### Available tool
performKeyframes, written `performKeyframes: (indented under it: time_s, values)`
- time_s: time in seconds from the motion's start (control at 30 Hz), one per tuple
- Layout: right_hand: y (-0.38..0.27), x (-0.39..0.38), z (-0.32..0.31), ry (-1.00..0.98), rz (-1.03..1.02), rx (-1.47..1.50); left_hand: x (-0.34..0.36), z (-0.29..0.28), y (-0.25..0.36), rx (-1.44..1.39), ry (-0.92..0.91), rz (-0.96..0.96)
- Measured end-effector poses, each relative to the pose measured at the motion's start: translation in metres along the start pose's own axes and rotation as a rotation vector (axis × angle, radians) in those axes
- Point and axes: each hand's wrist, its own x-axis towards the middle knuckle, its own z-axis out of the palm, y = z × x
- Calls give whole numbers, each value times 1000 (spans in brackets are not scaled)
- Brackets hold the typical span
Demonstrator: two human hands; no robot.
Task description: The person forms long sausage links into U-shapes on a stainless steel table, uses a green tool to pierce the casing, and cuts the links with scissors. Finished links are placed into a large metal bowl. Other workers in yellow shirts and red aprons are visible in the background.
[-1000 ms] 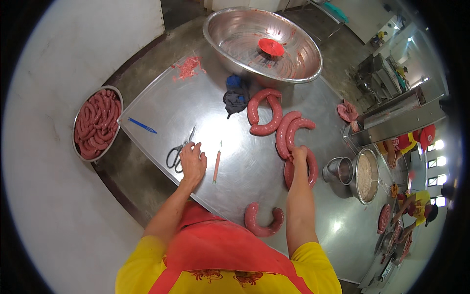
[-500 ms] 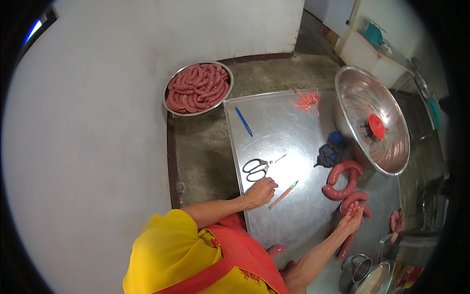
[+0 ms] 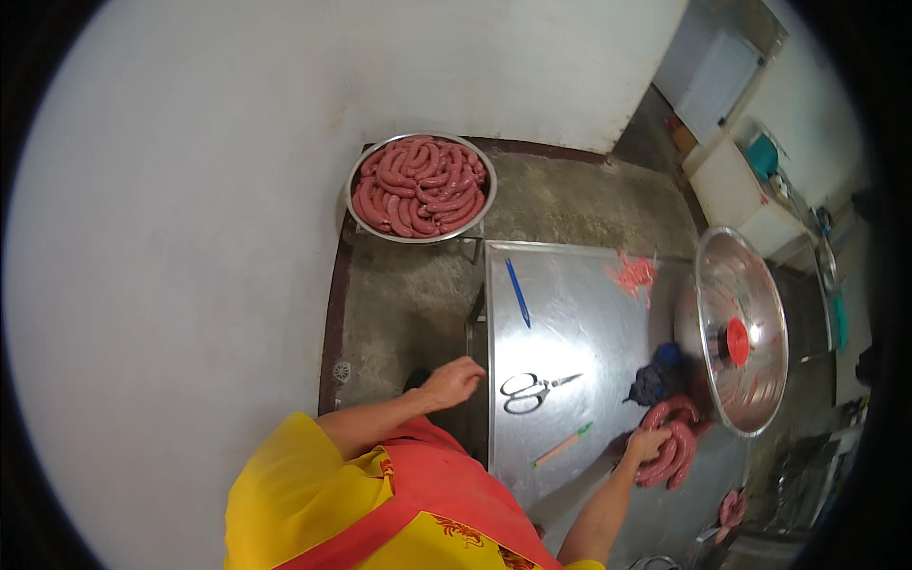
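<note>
From the head view, looking down, my left hand [image 3: 454, 382] hangs loosely curled at the near left edge of the steel table [image 3: 570, 332], holding nothing; it sits just off the tabletop, over the concrete floor. Just to its right, on the steel, lie the scissors [image 3: 532, 390], blades pointing away from that hand toward the right. Beyond the scissors, farther from me, a blue pen [image 3: 518, 293] lies slanted on the table.

My right hand [image 3: 648, 444] reaches out across the table and rests on the coiled sausages [image 3: 670, 446], fingers bent over the nearest link; I cannot tell whether the grip is firm or only a touch. Between my two hands, nearer the right one, lies a thin orange stick with a green tip [image 3: 562, 445]. Just beyond my right hand sits a dark blue cloth bundle [image 3: 655, 378], and past that the big steel bowl [image 3: 750, 285] with a red lid [image 3: 737, 341] lying inside it. A scrap of pink meat [image 3: 631, 274] lies on the far part of the table.

Well beyond my left hand, off the table, stands a round tray [image 3: 480, 211] heaped with sausage links.
</note>
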Motion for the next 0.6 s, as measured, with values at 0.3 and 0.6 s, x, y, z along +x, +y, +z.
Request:
performKeyframes:
  time_s: [0.3,0.6]
  values:
    - [50,22,-47,-503,200,989,-100,-141,-289,180,189,-967]
    - [-26,26,-166,-399,560,1174,-191,-219,-377,-128,364,-1361]
